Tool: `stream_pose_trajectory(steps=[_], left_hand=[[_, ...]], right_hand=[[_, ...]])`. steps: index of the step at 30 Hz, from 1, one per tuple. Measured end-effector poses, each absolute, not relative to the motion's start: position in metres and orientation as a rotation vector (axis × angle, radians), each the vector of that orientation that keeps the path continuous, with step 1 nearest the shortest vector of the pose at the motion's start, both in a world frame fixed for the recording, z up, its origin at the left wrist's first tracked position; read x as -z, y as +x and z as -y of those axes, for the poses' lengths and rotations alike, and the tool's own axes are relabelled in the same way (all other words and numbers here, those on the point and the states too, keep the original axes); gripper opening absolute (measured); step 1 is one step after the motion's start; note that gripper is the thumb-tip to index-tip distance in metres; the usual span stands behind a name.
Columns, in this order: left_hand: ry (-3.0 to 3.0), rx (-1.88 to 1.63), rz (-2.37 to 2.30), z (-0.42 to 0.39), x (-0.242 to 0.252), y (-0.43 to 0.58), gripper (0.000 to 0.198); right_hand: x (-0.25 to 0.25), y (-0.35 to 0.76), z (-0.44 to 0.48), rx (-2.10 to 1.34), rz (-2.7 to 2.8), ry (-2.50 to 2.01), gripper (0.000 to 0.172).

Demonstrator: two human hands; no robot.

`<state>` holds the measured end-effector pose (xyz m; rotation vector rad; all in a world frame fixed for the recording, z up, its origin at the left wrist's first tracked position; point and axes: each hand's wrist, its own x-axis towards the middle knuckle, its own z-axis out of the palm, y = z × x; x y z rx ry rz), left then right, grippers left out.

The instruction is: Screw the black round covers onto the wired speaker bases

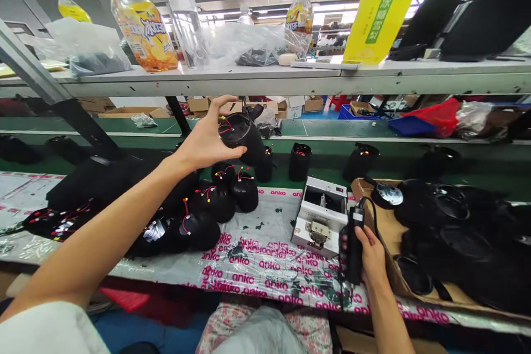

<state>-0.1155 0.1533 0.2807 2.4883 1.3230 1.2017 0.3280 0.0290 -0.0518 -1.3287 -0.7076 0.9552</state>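
Note:
My left hand [203,141] is raised over the bench, thumb and fingers curved around a black cylindrical housing [254,146]. Its open end tilts toward me, showing red wires; some fingers are hidden behind it. Low on the right, my right hand [373,257] grips a black corded electric screwdriver [354,249], held upright with its tip down. Just left of the tool sits a white screw feeder [319,215]. Under my left arm, several black round housings [207,227] with red wires stand on the bench.
A cardboard tray [390,232] of black parts lies at right. Behind the bench, a green conveyor [282,177] carries black cylinders [300,163]. The overhead shelf [249,80] bears bottles and plastic bags; a slanted post [83,121] stands at left.

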Motion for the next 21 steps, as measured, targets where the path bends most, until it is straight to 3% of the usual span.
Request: stream_pose_trajectory(steps=[5,12,17,21], left_hand=[[2.242,-1.026,-1.053,-0.057,-0.261,-0.101,0.116],[2.222,-0.503,-0.892,-0.003,-0.159,-0.066,0.111],[2.208,-0.558,-0.850,-0.011,-0.120,-0.057,0.102],[1.941,-0.597,-0.898,-0.006,-0.101,-0.066,0.118]], right_hand=[[0.028,0.317,-0.020,-1.196,0.673,-1.131,0.040],[-0.041,0.312,0.003,-1.332,0.792,-0.923,0.066],[-0.115,0.303,0.028,-1.347,0.921,-0.842,0.085],[-0.167,0.299,0.039,-1.113,1.076,-0.841,0.080]])
